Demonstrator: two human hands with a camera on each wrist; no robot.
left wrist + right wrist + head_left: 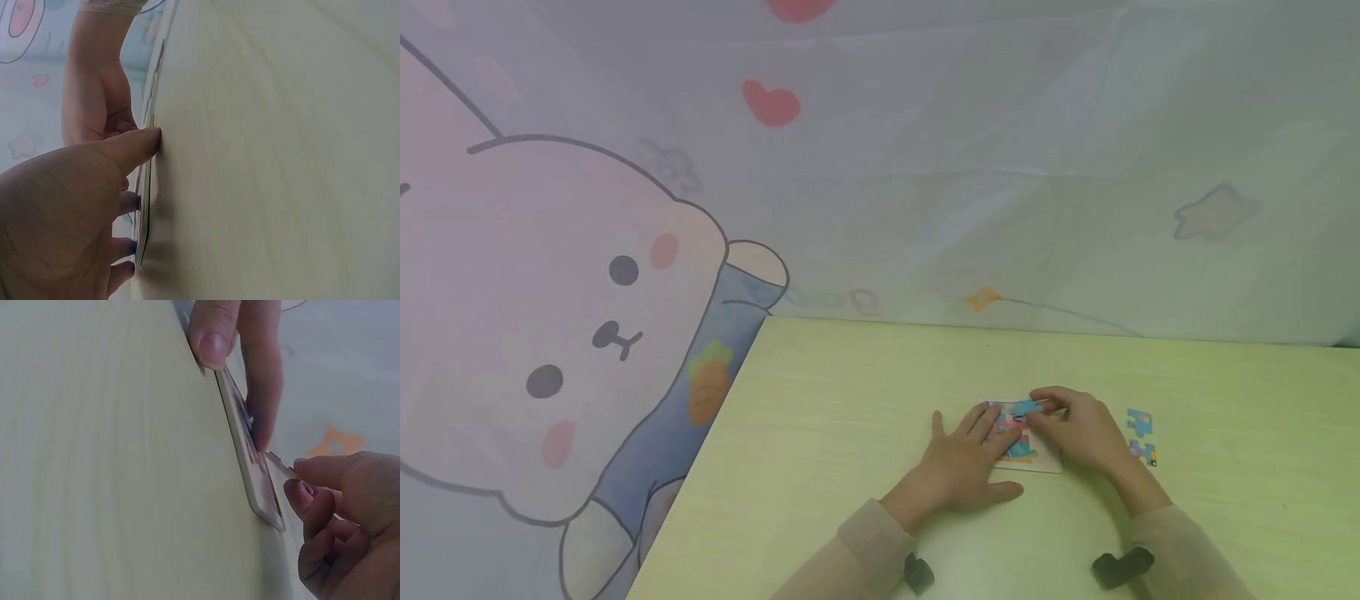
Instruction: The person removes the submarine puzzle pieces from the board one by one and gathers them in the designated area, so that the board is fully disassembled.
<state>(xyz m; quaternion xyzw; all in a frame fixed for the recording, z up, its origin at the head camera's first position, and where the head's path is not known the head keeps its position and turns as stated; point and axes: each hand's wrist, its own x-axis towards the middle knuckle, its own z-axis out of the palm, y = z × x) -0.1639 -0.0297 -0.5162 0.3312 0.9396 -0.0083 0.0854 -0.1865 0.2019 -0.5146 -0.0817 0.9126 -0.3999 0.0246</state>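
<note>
A jigsaw puzzle board [1049,460] with a partly filled colourful picture lies on the table. My left hand [964,463] rests on its left part, fingers spread and straight over the assembled pieces. At the board's upper right, my right hand [1084,429] pinches a puzzle piece [284,467] between thumb and index finger. In the right wrist view that piece is tilted at the board's surface, and the other fingers of the hand are curled in. The left fingers hide part of the picture.
Two loose puzzle pieces, an upper blue one [1139,422] and a lower multicoloured one [1143,452], lie right of the board. The pale yellow-green table [820,400] meets a printed cloth backdrop [925,167] at its far edge.
</note>
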